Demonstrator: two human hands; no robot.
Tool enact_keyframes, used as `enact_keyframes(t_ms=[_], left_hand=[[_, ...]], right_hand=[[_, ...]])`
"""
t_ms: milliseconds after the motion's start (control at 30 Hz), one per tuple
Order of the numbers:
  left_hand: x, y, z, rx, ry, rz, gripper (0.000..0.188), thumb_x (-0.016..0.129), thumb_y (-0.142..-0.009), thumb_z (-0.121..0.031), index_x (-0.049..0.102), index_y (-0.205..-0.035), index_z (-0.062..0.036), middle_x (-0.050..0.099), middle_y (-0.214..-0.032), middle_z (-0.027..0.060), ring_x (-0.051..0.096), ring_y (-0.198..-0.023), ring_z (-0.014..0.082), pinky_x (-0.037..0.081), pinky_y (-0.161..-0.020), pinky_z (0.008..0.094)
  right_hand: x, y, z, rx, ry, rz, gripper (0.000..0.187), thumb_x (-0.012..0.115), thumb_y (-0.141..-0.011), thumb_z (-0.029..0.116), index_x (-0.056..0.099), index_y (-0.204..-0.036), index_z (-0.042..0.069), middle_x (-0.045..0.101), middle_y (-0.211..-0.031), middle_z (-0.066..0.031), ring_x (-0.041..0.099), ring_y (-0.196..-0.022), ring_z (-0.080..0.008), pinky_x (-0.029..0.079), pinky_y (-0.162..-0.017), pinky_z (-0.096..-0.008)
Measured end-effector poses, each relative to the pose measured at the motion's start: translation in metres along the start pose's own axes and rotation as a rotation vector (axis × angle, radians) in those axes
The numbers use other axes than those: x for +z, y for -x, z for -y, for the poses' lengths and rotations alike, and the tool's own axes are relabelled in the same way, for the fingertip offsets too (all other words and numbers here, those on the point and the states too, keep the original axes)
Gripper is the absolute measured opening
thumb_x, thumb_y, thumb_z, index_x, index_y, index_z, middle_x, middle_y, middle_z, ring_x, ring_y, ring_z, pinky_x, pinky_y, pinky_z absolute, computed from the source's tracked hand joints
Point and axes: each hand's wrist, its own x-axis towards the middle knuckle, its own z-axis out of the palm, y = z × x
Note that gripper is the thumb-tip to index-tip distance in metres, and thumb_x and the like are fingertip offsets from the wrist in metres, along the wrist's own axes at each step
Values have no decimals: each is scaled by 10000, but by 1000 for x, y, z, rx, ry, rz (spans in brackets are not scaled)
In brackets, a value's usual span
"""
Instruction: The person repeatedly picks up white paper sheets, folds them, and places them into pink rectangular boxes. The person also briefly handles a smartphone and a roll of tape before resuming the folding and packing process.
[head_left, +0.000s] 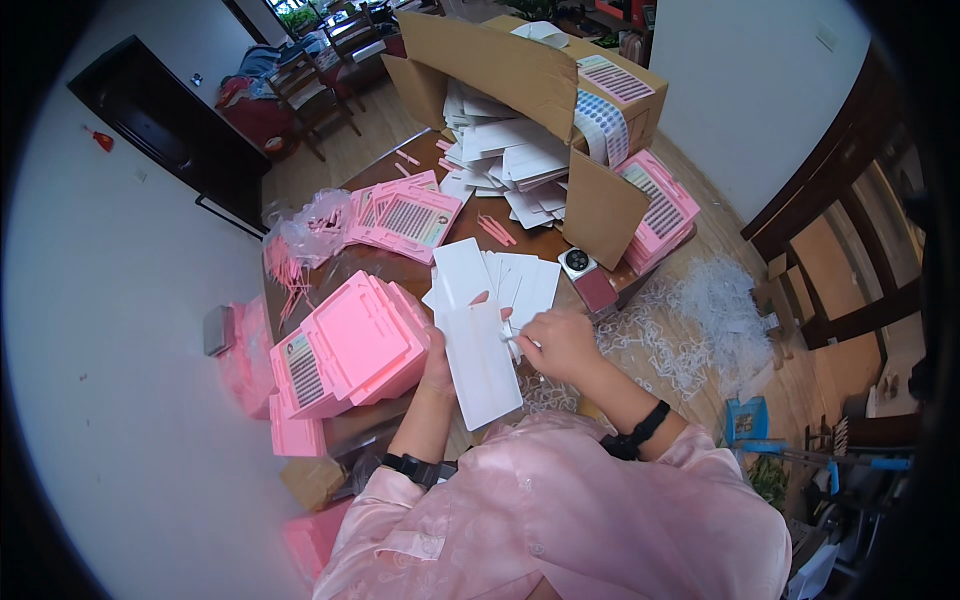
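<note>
Two long white rectangular panels lie lengthwise in front of me. My left hand (440, 362) is closed around the nearer white panel (482, 365), its thumb at the left edge and fingertips showing past the top. The other white panel (459, 268) extends beyond it toward the table. At the near panel's right edge, my right hand (556, 345) is closed in a pinch on a small whitish bit, too small to name. Just beyond my hands, more white panels (537, 283) lie fanned on the brown table (390, 262).
Stacked pink trays (365, 325) stand left; more pink trays with dark lash rows (415, 222) lie behind. A cardboard box (490, 60) spills white panels. Near it are pink sticks (496, 230) and a round-dialled device (577, 262). Curled clear strips (715, 310) litter the floor.
</note>
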Motion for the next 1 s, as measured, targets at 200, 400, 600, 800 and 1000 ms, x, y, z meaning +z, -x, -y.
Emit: enact_keyframes(t_ms=[200,400,600,800,1000], left_hand=[[-31,-1,-26,130,84,-82,1215,550,-721,-922,255,-1599,-136,421,-1540,238,560,-1277,370,525,-973,604],[-19,-4,-9,36,80,-5,1240,537,-712,-936,225,-1613,-144,440,-1521,237,564,-1268,399,526,-972,604],[-1,-9,1,-27,23,73,1220,671,-725,-820,195,-1628,-152,467,-1508,187,555,-1298,337,512,-1034,531],[-14,-15,16,10,37,41,1167,697,-764,-736,219,-1614,-94,509,-1471,121,553,-1306,260,487,-1089,427],[-14,-9,16,2,-18,27,1218,717,-714,-778,229,-1606,-109,504,-1463,139,549,-1309,292,488,-1085,460]], right_hand=[[6,109,-58,120,489,1187,423,784,-778,399,771,-1116,144,749,-1093,-91,706,-1069,-275,568,-857,-416],[-4,72,-77,443,-15,559,479,792,-818,457,703,-1162,135,747,-1022,-121,718,-969,-315,555,-807,-420],[-2,-17,7,378,-535,31,244,616,-962,331,668,-986,94,723,-890,-158,698,-830,-369,535,-708,-476],[-3,-38,48,233,-375,-57,210,608,-970,299,695,-973,108,717,-870,-143,699,-793,-352,535,-694,-456],[-1,-33,47,273,-503,-59,210,658,-937,302,737,-956,108,717,-845,-137,702,-769,-327,545,-688,-419]])
